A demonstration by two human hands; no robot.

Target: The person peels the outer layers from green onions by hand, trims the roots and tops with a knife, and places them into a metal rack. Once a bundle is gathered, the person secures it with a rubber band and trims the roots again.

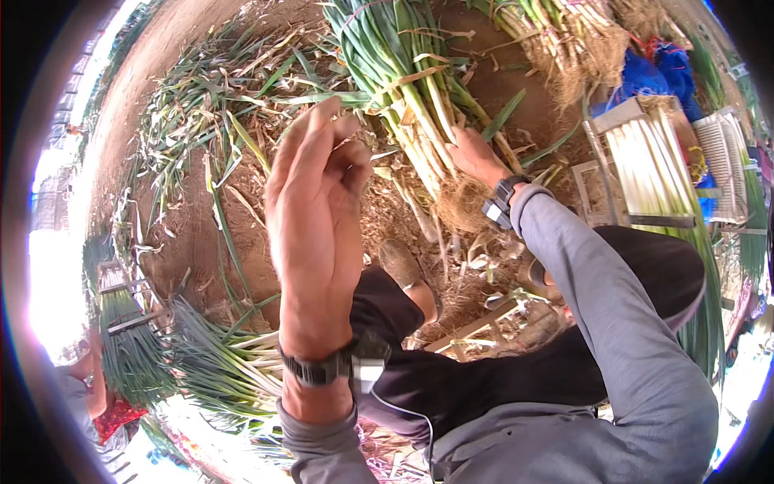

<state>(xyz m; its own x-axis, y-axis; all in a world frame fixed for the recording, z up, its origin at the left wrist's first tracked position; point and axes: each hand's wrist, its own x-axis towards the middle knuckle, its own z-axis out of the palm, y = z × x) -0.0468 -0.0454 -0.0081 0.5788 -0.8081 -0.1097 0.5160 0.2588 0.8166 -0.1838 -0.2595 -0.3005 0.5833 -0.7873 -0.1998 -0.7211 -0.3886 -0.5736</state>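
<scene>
A tied bundle of long green onions [411, 93] lies on the ground ahead of me, its green leaves pointing away and its roots toward me. My right hand [479, 156] is closed around pale stalks on the bundle's right side, just above the tangled roots [463, 206]; its fingertips are partly hidden. My left hand [314, 194] is raised close to the camera, left of the bundle, with its fingers bent but apart. Nothing shows in it. A strip binds the bundle around its middle.
Loose leaf trimmings [193, 121] cover the soil at left. Another rooty bundle of onions [564, 40] lies at the far right. Cleaned white stalks [645, 153] sit in a frame at right, beside blue netting [653, 77]. More onions [226, 355] lie at lower left. A wooden frame [476, 327] is between my feet.
</scene>
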